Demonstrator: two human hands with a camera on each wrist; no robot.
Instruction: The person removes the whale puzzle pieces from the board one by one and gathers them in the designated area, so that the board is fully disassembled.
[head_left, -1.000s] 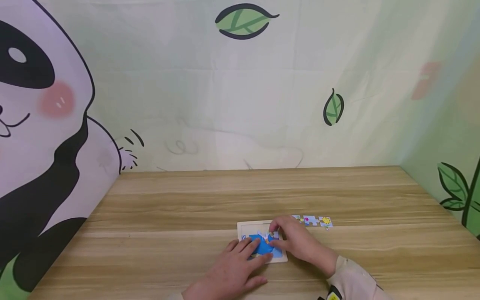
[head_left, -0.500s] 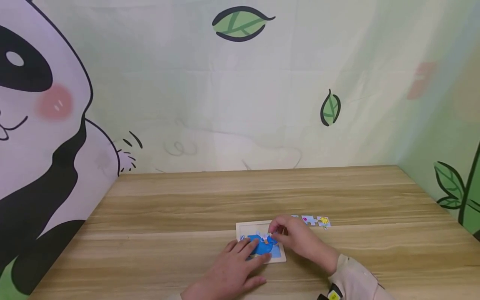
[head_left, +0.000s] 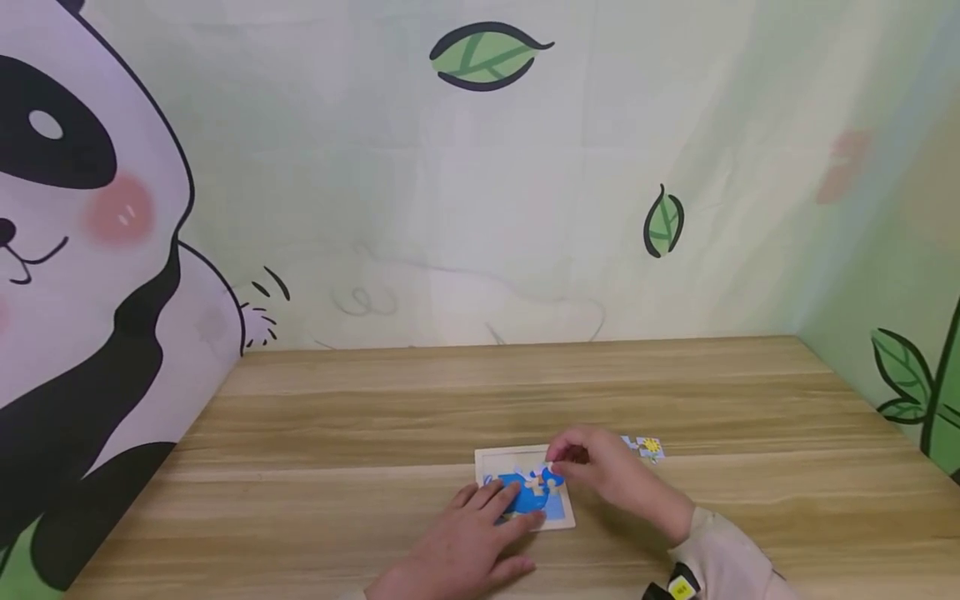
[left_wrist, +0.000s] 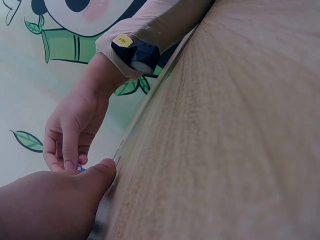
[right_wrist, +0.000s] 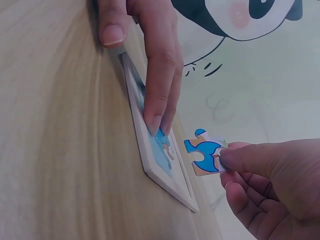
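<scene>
Blue knobbed piece (right_wrist: 208, 154) is pinched by right fingers (right_wrist: 250, 158); left fingers (right_wrist: 161, 75) spread on puzzle (head_left: 531, 500).

Left hand (head_left: 472, 535): laid palm down, reaching in from the near edge of the head view.
Left fingers (head_left: 497, 502): extended and fanned, slightly bent in the right wrist view, lowered at the tips.
Left thumb (head_left: 512, 568): held out to the inner side, apart from the index finger.
Right hand (head_left: 611, 471): set just beyond the left, pinching with thumb and index finger.
Right thumb (right_wrist: 255, 160): stretched forward, opposed to the index finger.
Lower right fingers (right_wrist: 244, 201): curled back toward the palm.
Right wrist (head_left: 677, 512): bare up to the cuff.
Right forearm (head_left: 735, 560): sleeved, slanting inward from the lower right.
</scene>
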